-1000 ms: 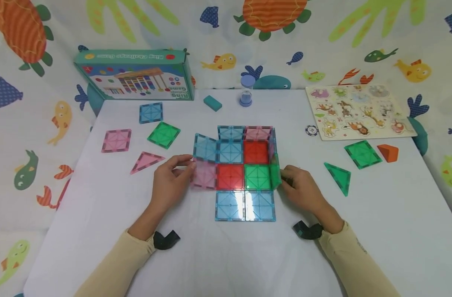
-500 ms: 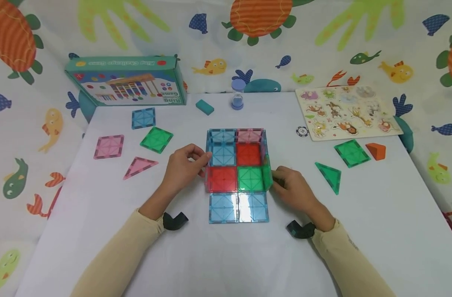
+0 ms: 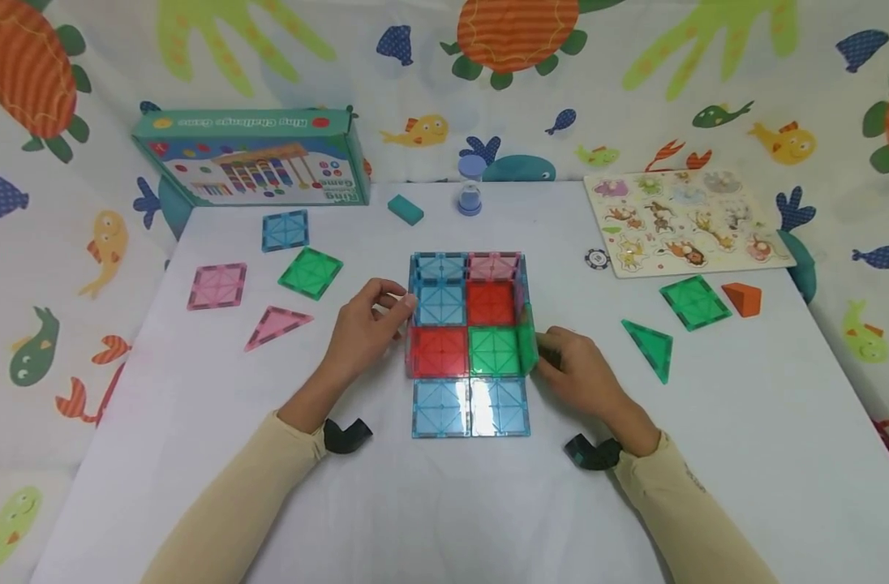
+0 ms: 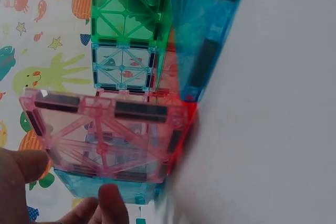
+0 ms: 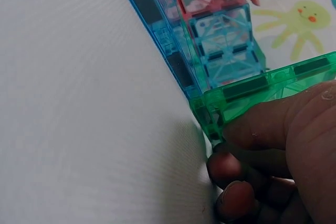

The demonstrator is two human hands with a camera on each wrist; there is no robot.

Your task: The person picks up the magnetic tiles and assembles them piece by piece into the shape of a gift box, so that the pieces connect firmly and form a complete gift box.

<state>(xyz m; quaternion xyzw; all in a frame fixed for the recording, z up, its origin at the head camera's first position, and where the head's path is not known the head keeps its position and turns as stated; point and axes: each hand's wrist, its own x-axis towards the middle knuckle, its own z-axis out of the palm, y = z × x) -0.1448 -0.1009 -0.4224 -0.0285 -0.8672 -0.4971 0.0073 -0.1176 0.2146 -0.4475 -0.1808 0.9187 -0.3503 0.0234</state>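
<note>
Magnetic tiles form a see-through box at the middle of the table: blue, red and green tiles [image 3: 494, 351] make its floor, with upright tiles at back and both sides. Two blue tiles [image 3: 441, 408] lie flat along the front. My left hand [image 3: 364, 324] is at the left wall; its thumb touches the edge of an upright pink tile [image 4: 102, 148], fingertips on the outer side by a blue tile [image 4: 110, 184]. On the right, my right hand [image 3: 583, 365] rests its thumb against the outer face of an upright green tile [image 5: 283, 87], fingers loosely bent below.
Loose tiles lie left, among them a pink square [image 3: 217, 285] and pink triangle [image 3: 277, 326]. Right are a green square [image 3: 696, 302], green triangle [image 3: 650, 349] and orange block [image 3: 742, 300]. Behind stand a game box [image 3: 258, 166], sand timer [image 3: 470, 186] and animal puzzle board [image 3: 685, 221].
The left wall's blue and pink tiles have swung from leaning outward to upright. My left hand moved inward with them and loosened from the pink tile. My right hand stays at the green tile.
</note>
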